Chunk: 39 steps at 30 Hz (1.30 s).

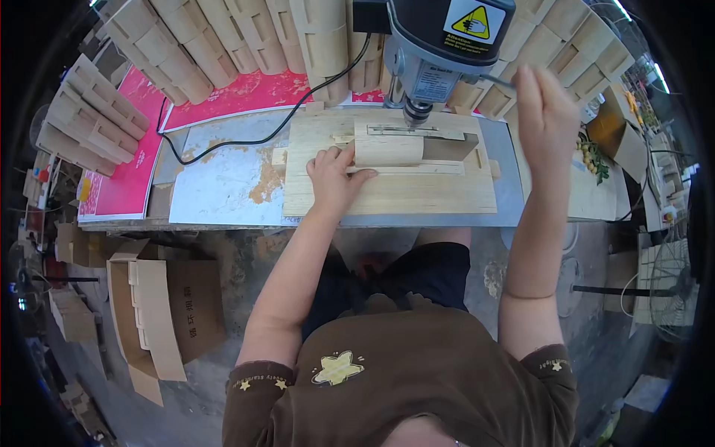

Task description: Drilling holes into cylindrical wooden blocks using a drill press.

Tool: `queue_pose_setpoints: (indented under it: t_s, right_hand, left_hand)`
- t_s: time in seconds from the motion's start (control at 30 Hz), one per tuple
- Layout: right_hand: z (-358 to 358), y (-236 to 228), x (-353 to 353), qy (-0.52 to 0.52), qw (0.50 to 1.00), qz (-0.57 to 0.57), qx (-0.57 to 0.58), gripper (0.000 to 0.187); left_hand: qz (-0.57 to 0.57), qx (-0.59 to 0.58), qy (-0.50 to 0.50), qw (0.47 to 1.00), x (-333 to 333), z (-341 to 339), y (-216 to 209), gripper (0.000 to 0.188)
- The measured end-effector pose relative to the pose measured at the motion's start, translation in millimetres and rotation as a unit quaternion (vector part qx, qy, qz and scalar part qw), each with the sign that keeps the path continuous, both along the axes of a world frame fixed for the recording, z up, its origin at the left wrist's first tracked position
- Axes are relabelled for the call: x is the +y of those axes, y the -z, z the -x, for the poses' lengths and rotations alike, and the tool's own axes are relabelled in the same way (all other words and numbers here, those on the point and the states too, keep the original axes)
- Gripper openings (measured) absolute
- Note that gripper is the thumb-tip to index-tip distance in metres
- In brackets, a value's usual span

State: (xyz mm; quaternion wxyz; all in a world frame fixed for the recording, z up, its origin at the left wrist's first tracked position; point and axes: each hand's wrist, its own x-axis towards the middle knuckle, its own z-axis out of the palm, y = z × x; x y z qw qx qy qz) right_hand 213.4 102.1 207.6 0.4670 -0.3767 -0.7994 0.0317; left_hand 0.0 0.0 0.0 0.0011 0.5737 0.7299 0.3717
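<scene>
The left hand (335,177) is spread rather than closed, thumb apart from the fingers, its fingertips against the left end of a pale wooden piece (389,150). This piece lies beneath the drill press (450,48), its near face smooth and gently rounded, with long narrow slots along the top. Just right of it shows a flat, greyish-brown face (445,149), whose material is hard to tell. A straight wooden strip (417,170) runs along the near side, on a broad rectangular board (328,203) with fine, straight grain.

The right hand (547,104) is raised, fingers curled around the end of the thin lever (497,81) on the machine's side. Above the wooden piece is the ridged, cylindrical metal chuck (417,112); whether the two touch is unclear.

The surface (216,197) is pale and scuffed, with rough tan patches. Behind, column-like stacks of rounded, recessed wooden blocks (195,52) stand on glossy pink sheeting (231,93). A thin, smooth black cable (261,141) loops across. An open, creased cardboard box (167,313) sits on the concrete-like floor (249,298).
</scene>
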Motion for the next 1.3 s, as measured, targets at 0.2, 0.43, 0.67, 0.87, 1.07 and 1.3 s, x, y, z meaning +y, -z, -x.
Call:
queue_pose_setpoints:
  t_s: [0.2, 0.43, 0.67, 0.87, 1.07, 1.3]
  right_hand:
    - [1.7, 63.2, -19.5, -0.053, 0.99, -0.022, 0.128, 0.016]
    - [11.0, 137.7, 1.8, -0.093, 0.978, -0.044, 0.181, 0.017]
    - [-1.3, 126.7, 0.9, -0.097, 0.984, -0.096, 0.113, 0.013]
    - [9.4, 9.3, 33.2, -0.064, 0.989, -0.07, 0.11, 0.019]
    - [40.3, -31.8, 106.8, 0.034, 0.999, -0.009, 0.037, 0.033]
    - [12.8, -16.9, 36.0, -0.093, 0.992, 0.003, 0.085, 0.026]
  left_hand:
    - [-0.017, 0.007, -0.005, 1.0, 2.5, -0.1, 7.5, 0.059]
    - [-0.008, -0.001, -0.013, 1.0, 4.0, 0.6, 5.1, 0.055]
    - [-0.017, 0.005, -0.01, 1.0, 3.9, 1.9, 10.1, 0.062]
    - [0.003, 0.0, -0.005, 1.0, 3.4, -4.8, 6.6, 0.062]
    - [-0.001, 0.013, 0.019, 1.0, 25.3, -32.6, 2.0, 0.058]
    - [-0.011, 0.019, 0.006, 1.0, 20.3, -26.0, 3.6, 0.058]
